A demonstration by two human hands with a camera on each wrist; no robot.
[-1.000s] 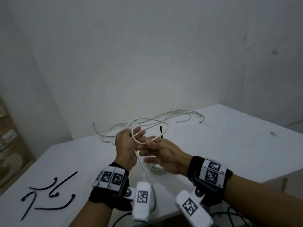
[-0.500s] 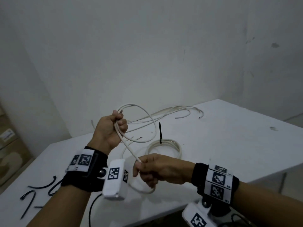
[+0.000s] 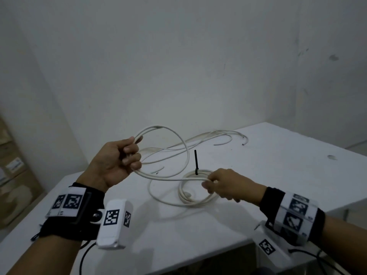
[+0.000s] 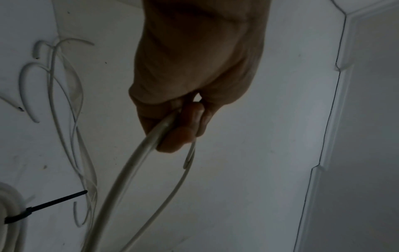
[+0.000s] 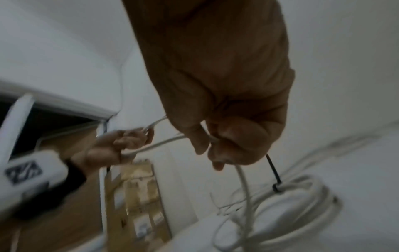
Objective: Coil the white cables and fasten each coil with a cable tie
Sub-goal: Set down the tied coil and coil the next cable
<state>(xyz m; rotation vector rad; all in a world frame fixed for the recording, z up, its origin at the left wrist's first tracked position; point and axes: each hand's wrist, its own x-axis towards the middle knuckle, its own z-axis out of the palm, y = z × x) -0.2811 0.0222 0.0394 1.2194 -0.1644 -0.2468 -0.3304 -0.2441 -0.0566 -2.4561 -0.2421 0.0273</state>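
My left hand (image 3: 127, 155) is raised above the white table (image 3: 278, 175) and grips loops of a white cable (image 3: 168, 135); its fingers (image 4: 179, 136) curl round the strands. From there the cable (image 3: 170, 178) runs right to my right hand (image 3: 210, 182), which pinches it low over the table; the pinching fingers (image 5: 215, 153) show in the right wrist view. Under the right hand lies a finished white coil (image 3: 190, 199) bound by a black cable tie (image 3: 196, 161) whose tail stands upright. The coil (image 5: 302, 204) and tie (image 5: 274, 173) show blurred in the right wrist view.
More loose white cables (image 3: 218, 135) lie along the table's far edge by the wall. Cardboard boxes (image 3: 12, 175) stand on the floor at the left. The table's near edge (image 3: 198, 261) runs just in front of my wrists.
My left hand has stayed raised with its loops. My right hand has moved right and away from me along the cable, down to the tied coil.
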